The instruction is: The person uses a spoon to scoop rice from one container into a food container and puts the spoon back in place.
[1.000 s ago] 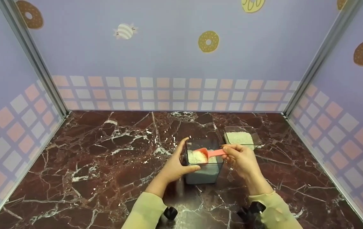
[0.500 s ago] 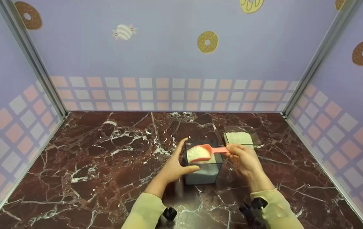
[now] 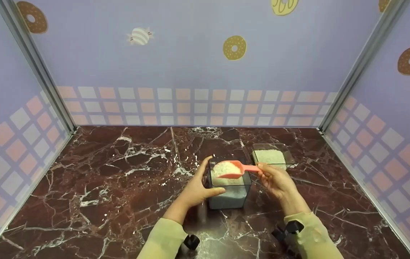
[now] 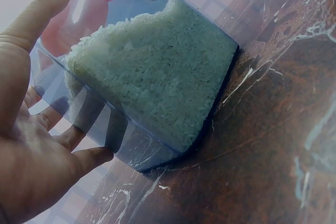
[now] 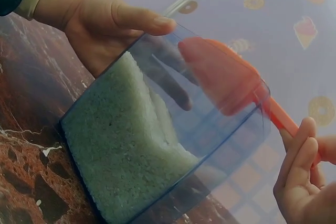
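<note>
My left hand [image 3: 193,190] grips a clear square container [image 3: 228,202] by its left side, thumb across the front near the rim and fingers around the other side. White rice [image 4: 152,61] lies in it, heaped unevenly against the walls. My right hand [image 3: 278,181] pinches the end of an orange-pink scoop's handle. The scoop [image 3: 236,175] carries a heaped load of rice, its bowl over the container's mouth. In the right wrist view the scoop bowl [image 5: 223,80] shows through the clear wall, above the rice and near the rim.
Behind my right hand stands a second clear container [image 3: 288,153] with white rice in it. Loose grains and white specks lie on the dark red marbled tabletop [image 3: 118,201]. Patterned panels [image 3: 190,64] close off the back and both sides.
The scoop has come up out of the rice, fuller than before, and shifted slightly right as the right hand drew back a little. The left hand and container have stayed in place.
</note>
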